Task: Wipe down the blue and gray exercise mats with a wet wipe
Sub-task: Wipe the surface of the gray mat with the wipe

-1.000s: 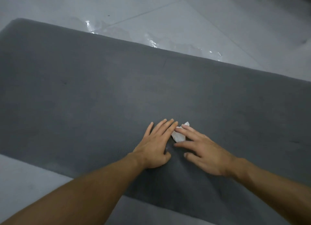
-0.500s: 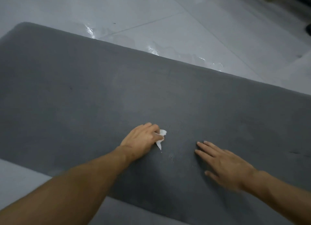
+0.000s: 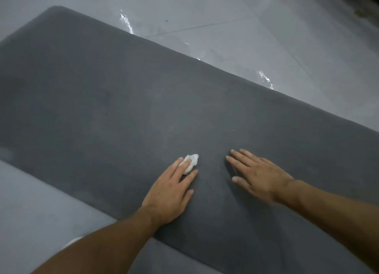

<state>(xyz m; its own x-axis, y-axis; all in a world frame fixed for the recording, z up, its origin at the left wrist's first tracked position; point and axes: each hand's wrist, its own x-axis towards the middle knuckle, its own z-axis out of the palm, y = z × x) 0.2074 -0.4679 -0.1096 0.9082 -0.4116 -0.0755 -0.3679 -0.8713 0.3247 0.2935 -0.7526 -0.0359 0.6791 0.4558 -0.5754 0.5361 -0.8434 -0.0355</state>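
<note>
A large gray exercise mat (image 3: 123, 109) lies flat on the floor and fills most of the view. A small crumpled white wet wipe (image 3: 191, 162) sits on the mat near its front edge. My left hand (image 3: 171, 189) lies flat with straight fingers pressing the wipe onto the mat; part of the wipe is hidden under the fingertips. My right hand (image 3: 257, 172) rests flat on the mat to the right of the wipe, fingers spread, apart from it. No blue mat shows.
Pale gray floor tiles (image 3: 266, 27) lie beyond the mat's far edge, with shiny wet streaks (image 3: 128, 23) along that edge. More bare floor (image 3: 30, 212) shows at the lower left, in front of the mat.
My left hand took the wipe from between both hands, curled round it, and now presses it flat. My right hand drew away to the right.
</note>
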